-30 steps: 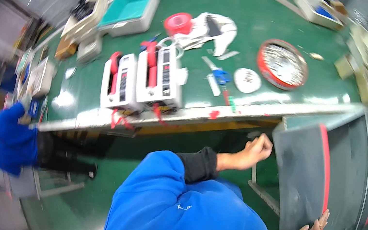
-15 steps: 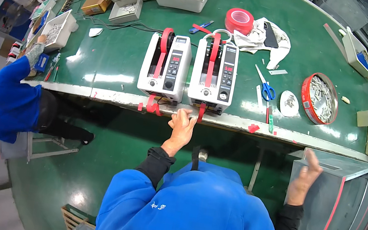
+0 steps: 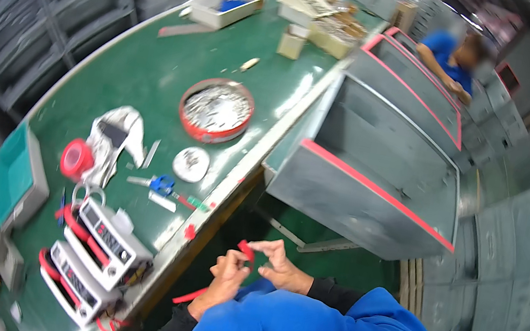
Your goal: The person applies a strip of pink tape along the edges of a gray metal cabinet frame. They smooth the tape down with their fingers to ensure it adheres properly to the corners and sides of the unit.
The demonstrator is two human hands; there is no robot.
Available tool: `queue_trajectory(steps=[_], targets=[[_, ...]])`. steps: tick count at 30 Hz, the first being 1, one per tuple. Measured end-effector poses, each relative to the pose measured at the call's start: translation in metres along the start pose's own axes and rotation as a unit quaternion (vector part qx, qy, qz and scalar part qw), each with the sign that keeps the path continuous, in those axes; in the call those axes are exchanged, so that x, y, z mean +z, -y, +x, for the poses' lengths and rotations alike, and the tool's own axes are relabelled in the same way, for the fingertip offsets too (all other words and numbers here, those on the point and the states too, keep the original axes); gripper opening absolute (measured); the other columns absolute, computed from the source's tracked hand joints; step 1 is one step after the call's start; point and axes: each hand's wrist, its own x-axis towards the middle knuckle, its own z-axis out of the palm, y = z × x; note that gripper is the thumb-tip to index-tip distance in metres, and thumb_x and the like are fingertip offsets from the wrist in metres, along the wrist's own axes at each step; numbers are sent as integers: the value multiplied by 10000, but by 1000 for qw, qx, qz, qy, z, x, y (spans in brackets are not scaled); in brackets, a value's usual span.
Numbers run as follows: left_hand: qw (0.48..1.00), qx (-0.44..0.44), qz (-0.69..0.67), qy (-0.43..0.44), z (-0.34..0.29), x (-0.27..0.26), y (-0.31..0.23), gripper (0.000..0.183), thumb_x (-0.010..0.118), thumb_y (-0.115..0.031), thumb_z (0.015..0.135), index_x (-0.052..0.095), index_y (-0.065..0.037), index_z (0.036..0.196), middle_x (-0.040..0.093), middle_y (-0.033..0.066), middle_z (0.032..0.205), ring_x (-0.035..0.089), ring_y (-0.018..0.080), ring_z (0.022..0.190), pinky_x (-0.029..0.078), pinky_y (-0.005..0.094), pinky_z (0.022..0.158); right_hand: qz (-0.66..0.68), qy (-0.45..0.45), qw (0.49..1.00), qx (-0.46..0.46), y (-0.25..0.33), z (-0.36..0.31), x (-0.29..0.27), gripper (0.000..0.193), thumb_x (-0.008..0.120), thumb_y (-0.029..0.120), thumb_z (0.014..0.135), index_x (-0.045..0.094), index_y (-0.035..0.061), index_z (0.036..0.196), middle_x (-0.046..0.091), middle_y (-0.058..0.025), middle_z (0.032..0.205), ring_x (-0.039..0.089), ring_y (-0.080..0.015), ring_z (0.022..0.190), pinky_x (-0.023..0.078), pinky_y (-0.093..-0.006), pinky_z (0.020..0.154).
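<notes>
My left hand is closed on a strip of red tape, whose upper end stands above the fingers. Another length of red tape trails beside my left wrist. With fingertips on the upper end of the strip, my right hand meets the left one in front of my body. Motion blur softens the fingers. At the lower left stand two white tape dispensers with red rolls. Beyond my hands to the right is an open grey metal cabinet, a red strip along its near edge.
The green workbench holds scissors with blue handles, a red round tub of small metal parts, a red tape roll and a white cloth. Another person in blue is behind more grey cabinets at the far right.
The view has swung right, toward the grey cabinet. My left hand has left the dispensers with red tape. My right hand, earlier raised with fingers apart, has come in to the tape.
</notes>
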Motion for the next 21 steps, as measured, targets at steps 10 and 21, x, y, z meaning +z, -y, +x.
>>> queue_trajectory(steps=[10, 21], targets=[[912, 362, 186, 47, 111, 82, -129, 312, 632, -87, 777, 487, -68, 1052, 515, 103, 1033, 447, 286, 966, 270, 408, 880, -270, -279, 840, 379, -1, -226, -143, 169, 548, 219, 898, 496, 80, 979, 612, -147, 819, 618, -301, 739, 475, -391, 648], [771, 504, 136, -365, 214, 199, -162, 248, 559, -156, 872, 348, -110, 994, 365, 109, 1028, 356, 243, 947, 318, 387, 858, -138, -719, 679, -60, -59, -296, -509, 203, 462, 252, 972, 431, 90, 853, 424, -6, 727, 419, -114, 670, 377, -271, 652]])
